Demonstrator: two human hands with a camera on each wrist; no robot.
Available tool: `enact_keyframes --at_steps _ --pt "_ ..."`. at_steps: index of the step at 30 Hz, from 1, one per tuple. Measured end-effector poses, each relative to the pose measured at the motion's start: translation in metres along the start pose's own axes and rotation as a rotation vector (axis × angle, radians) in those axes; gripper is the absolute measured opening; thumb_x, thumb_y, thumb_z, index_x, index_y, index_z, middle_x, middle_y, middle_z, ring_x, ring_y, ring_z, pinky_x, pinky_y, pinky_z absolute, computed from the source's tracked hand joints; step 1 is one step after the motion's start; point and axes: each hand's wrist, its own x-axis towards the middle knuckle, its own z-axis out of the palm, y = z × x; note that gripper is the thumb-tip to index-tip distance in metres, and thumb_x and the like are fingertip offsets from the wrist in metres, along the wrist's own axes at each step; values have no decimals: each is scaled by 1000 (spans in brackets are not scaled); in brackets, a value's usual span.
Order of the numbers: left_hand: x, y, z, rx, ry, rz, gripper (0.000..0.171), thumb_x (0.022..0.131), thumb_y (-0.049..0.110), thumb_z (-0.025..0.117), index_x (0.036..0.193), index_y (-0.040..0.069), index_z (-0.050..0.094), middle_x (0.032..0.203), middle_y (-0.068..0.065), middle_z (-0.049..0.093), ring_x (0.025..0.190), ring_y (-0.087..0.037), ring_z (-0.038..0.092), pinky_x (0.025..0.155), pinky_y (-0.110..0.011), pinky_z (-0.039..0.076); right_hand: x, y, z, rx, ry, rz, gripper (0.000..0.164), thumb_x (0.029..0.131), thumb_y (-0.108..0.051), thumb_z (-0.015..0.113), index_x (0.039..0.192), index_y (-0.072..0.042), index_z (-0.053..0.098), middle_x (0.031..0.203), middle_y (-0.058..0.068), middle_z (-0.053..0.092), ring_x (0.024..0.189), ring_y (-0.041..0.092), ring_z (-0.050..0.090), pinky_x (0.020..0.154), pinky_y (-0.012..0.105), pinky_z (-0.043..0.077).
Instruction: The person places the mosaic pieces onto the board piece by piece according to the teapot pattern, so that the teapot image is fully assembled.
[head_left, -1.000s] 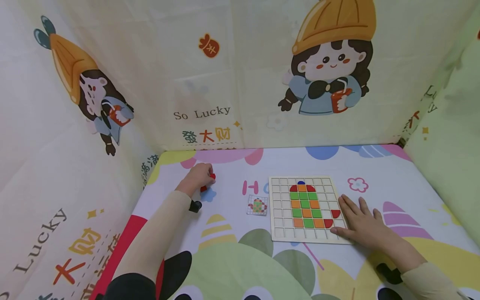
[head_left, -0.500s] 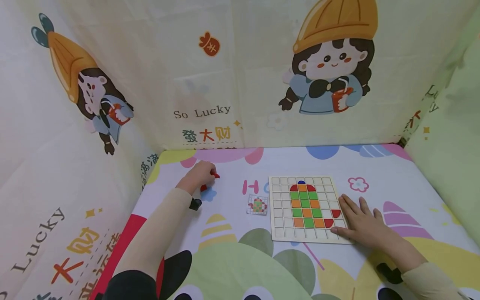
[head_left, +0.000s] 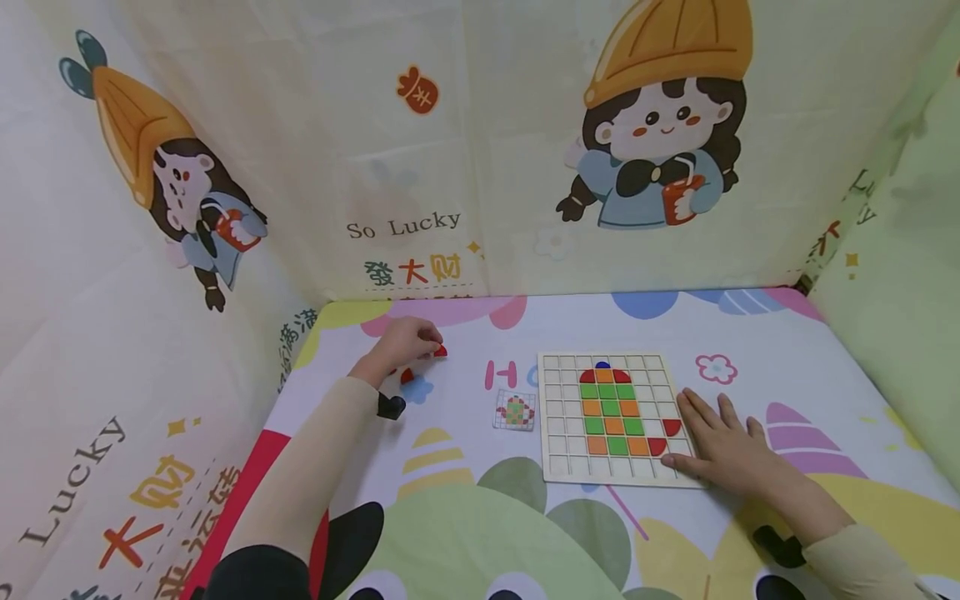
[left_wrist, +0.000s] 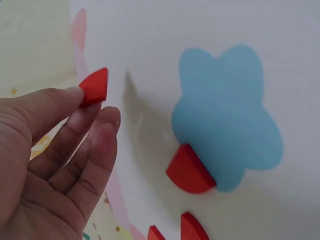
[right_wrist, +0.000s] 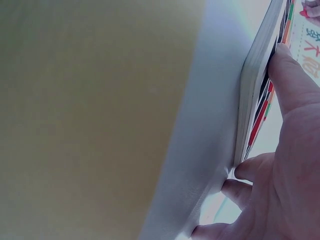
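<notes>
My left hand (head_left: 405,343) pinches a red quarter-round tile (left_wrist: 96,88) between thumb and fingertips, held above the table at its far left. Below it on the cloth lies another red quarter-round tile (left_wrist: 191,171), partly over a printed blue flower, with two more red pieces (left_wrist: 194,229) at the lower edge of the left wrist view. My right hand (head_left: 731,450) rests with spread fingers at the right edge of the gridded board (head_left: 558,458), thumb over its corner. Green, orange, red and blue tiles (head_left: 611,408) fill part of the grid, two red ones near the right hand.
A small pattern card (head_left: 514,410) with a coloured picture lies just left of the board. The table is covered by a printed cloth (head_left: 480,442). Patterned fabric walls (head_left: 495,167) close in the table's back and sides.
My left hand has lifted and shifted slightly right, turning so that the red tile in its fingertips shows more. My right hand and the board have stayed put.
</notes>
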Motion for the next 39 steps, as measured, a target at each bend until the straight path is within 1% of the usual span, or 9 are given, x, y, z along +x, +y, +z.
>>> enact_keyframes --at_steps 3,6,12,19,25,30,35,38,39 --pt "1 4 3 -49 -10 7 13 99 17 69 109 12 75 108 -6 71 91 -22 69 90 -37 58 0 0 0 0 0 1 114 87 -72 63 162 2 20 169 24 17 142 72 12 99 90 12" --pt "2 11 7 -74 -8 14 15 99 16 68 112 12 75 110 -7 70 93 -23 68 91 -36 57 0 0 0 -3 1 1 114 87 -73 63 162 2 20 169 24 17 142 72 13 99 90 13" --pt "7 26 20 -81 -2 87 15 98 12 67 112 10 73 109 -6 69 95 -22 63 86 -31 57 0 -1 -1 0 -2 3 114 87 -72 63 162 2 21 168 24 18 142 72 12 99 90 12" --pt "12 47 44 -85 -2 143 8 96 12 71 103 10 69 100 -6 68 88 -21 63 77 -29 55 0 -2 -2 3 -3 3 114 86 -73 63 162 1 21 169 24 18 142 72 12 99 90 12" --pt "18 64 66 -83 -1 167 7 95 14 73 100 11 69 95 -3 69 88 -19 61 76 -27 52 0 -1 -1 10 -5 8 115 86 -73 63 162 0 20 169 24 17 143 72 11 100 90 11" --pt "21 81 81 -86 1 191 6 95 16 75 97 12 70 92 -2 69 86 -18 62 76 -28 52 0 -1 -1 10 -5 13 115 86 -74 63 162 1 21 169 24 17 143 72 11 100 90 10" --pt "24 97 94 -66 -8 236 6 94 19 75 95 15 70 90 1 69 85 -15 62 78 -28 51 0 -2 -1 7 -3 16 116 85 -75 63 162 2 21 168 25 18 143 72 12 100 90 11" --pt "26 106 102 -68 -23 262 7 94 20 76 96 16 70 90 3 69 83 -13 61 74 -26 50 0 -2 -1 8 -3 14 115 86 -74 63 162 1 21 168 25 19 142 72 12 100 90 11" --pt "26 108 104 -77 -33 267 7 94 20 76 96 16 70 91 3 69 82 -13 62 71 -27 51 0 -2 -1 7 -2 13 115 86 -74 63 162 1 22 168 25 19 142 72 12 100 90 12"
